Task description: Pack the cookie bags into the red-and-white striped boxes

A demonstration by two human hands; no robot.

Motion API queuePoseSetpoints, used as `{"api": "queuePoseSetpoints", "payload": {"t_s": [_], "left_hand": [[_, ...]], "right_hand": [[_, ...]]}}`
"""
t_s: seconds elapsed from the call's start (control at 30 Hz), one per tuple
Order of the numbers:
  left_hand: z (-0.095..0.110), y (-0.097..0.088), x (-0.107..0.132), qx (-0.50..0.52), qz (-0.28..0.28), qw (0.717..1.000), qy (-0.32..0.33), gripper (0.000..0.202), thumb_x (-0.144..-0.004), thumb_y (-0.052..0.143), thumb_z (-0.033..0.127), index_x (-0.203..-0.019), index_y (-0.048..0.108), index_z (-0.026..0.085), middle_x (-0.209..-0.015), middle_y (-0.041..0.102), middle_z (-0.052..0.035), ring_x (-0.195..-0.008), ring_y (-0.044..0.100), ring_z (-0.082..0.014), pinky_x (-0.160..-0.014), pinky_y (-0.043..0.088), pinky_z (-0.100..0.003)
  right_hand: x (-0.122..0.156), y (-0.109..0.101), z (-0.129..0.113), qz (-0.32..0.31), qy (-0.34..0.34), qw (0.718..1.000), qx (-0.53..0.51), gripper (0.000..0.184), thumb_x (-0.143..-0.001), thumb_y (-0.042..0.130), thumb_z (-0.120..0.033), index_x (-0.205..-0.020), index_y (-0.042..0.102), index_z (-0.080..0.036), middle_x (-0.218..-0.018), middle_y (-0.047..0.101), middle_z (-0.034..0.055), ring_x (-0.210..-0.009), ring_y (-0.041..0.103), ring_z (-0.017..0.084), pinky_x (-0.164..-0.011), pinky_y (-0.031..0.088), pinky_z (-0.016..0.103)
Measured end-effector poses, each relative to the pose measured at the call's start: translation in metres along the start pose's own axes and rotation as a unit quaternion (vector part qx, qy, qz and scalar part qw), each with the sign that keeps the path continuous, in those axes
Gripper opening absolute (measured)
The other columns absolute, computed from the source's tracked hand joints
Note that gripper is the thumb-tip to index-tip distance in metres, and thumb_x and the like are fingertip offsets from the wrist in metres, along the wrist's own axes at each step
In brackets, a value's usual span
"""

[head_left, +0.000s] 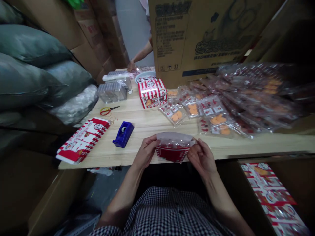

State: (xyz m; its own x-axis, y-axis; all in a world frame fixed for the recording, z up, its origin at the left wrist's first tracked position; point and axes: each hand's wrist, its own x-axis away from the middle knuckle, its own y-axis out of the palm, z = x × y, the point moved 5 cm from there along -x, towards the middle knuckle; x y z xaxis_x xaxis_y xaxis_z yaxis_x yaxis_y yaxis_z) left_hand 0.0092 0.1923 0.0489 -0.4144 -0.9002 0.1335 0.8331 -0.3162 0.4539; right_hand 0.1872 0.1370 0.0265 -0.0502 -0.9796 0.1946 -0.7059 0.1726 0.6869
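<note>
Between my two hands is a small red carton (172, 154) with striped edges, held over the front edge of the table. Its pale flap stands up at the top, and clear plastic with reddish pieces shows in the opening. My left hand (147, 151) pinches the carton's left side with thumb and fingers. At the right side, my right hand (202, 156) grips the corner near the flap. Beyond the carton lie clear packets (213, 119) with orange and red pieces. A finished-looking striped box (152, 94) stands upright farther back.
Flat striped cartons (83, 140), a blue tape dispenser (123, 134) and yellow-handled scissors (109, 110) lie left. A large cardboard box (182, 39) stands behind. Packets pile up at right (258, 95). Another person's hand (132, 66) is at the back. An open box with striped cartons (273, 193) sits lower right.
</note>
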Motion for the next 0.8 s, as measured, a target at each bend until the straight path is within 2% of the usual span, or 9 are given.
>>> {"api": "queuePoseSetpoints", "payload": {"t_s": [0.1,0.2,0.33,0.47,0.63,0.73,0.8], "left_hand": [[-0.001,0.002,-0.001,0.020,0.010,1.000,0.005,0.027,-0.082,0.067,0.020,-0.107,0.076,0.013,-0.098,0.077,-0.0081,-0.091,0.070,-0.0223,-0.081,0.051,-0.029],[-0.002,0.005,0.000,0.035,0.030,0.999,0.006,0.029,-0.082,0.067,0.019,-0.109,0.074,0.013,-0.096,0.077,-0.0076,-0.088,0.071,-0.0208,-0.080,0.051,-0.028],[-0.002,0.007,0.001,0.041,0.054,0.998,0.012,0.029,-0.084,0.065,0.019,-0.110,0.073,0.012,-0.095,0.077,-0.0068,-0.085,0.071,-0.0179,-0.079,0.051,-0.025],[-0.001,0.007,-0.002,0.039,0.066,0.997,0.031,0.026,-0.082,0.066,0.019,-0.106,0.073,0.013,-0.093,0.077,-0.0051,-0.081,0.070,-0.0162,-0.078,0.050,-0.024],[-0.002,0.003,-0.003,0.024,0.044,0.998,0.037,0.026,-0.079,0.067,0.020,-0.102,0.074,0.013,-0.090,0.076,-0.0048,-0.082,0.069,-0.0187,-0.079,0.049,-0.027],[-0.004,0.001,-0.007,0.002,0.031,0.999,0.036,0.026,-0.078,0.066,0.021,-0.099,0.075,0.012,-0.086,0.076,-0.0050,-0.080,0.068,-0.0201,-0.077,0.048,-0.029],[-0.004,0.002,-0.009,0.007,0.043,0.998,0.043,0.026,-0.076,0.066,0.024,-0.097,0.075,0.011,-0.083,0.075,-0.0051,-0.078,0.068,-0.0210,-0.074,0.047,-0.029]], "right_hand": [[-0.001,0.003,-0.002,-0.006,-0.005,1.000,0.018,0.020,-0.084,0.069,-0.041,-0.099,0.070,-0.027,-0.108,0.075,0.0015,-0.114,0.064,0.026,-0.102,0.047,0.041],[-0.001,0.014,-0.003,-0.024,-0.018,0.998,0.049,0.032,-0.084,0.074,-0.034,-0.114,0.068,-0.029,-0.117,0.073,0.0008,-0.118,0.062,0.024,-0.104,0.046,0.039],[0.000,0.021,-0.004,-0.052,-0.003,0.998,0.044,0.045,-0.087,0.071,-0.039,-0.130,0.062,-0.029,-0.126,0.069,0.0029,-0.121,0.061,0.025,-0.106,0.045,0.040],[-0.006,0.019,-0.005,-0.038,-0.005,0.999,0.019,0.036,-0.089,0.067,-0.043,-0.120,0.070,-0.025,-0.123,0.071,0.0040,-0.118,0.062,0.025,-0.104,0.046,0.039],[-0.012,0.015,-0.007,-0.006,-0.002,0.998,0.068,0.025,-0.075,0.078,-0.024,-0.100,0.076,-0.023,-0.095,0.078,0.0024,-0.097,0.070,0.024,-0.093,0.051,0.037],[-0.018,0.015,-0.008,0.007,0.010,0.996,0.084,0.021,-0.067,0.078,-0.021,-0.088,0.076,-0.021,-0.082,0.077,0.0010,-0.085,0.071,0.023,-0.082,0.054,0.035],[-0.023,0.015,-0.011,0.022,0.009,0.996,0.083,0.015,-0.063,0.076,-0.020,-0.078,0.075,-0.020,-0.073,0.075,-0.0006,-0.073,0.069,0.020,-0.073,0.054,0.031]]}}
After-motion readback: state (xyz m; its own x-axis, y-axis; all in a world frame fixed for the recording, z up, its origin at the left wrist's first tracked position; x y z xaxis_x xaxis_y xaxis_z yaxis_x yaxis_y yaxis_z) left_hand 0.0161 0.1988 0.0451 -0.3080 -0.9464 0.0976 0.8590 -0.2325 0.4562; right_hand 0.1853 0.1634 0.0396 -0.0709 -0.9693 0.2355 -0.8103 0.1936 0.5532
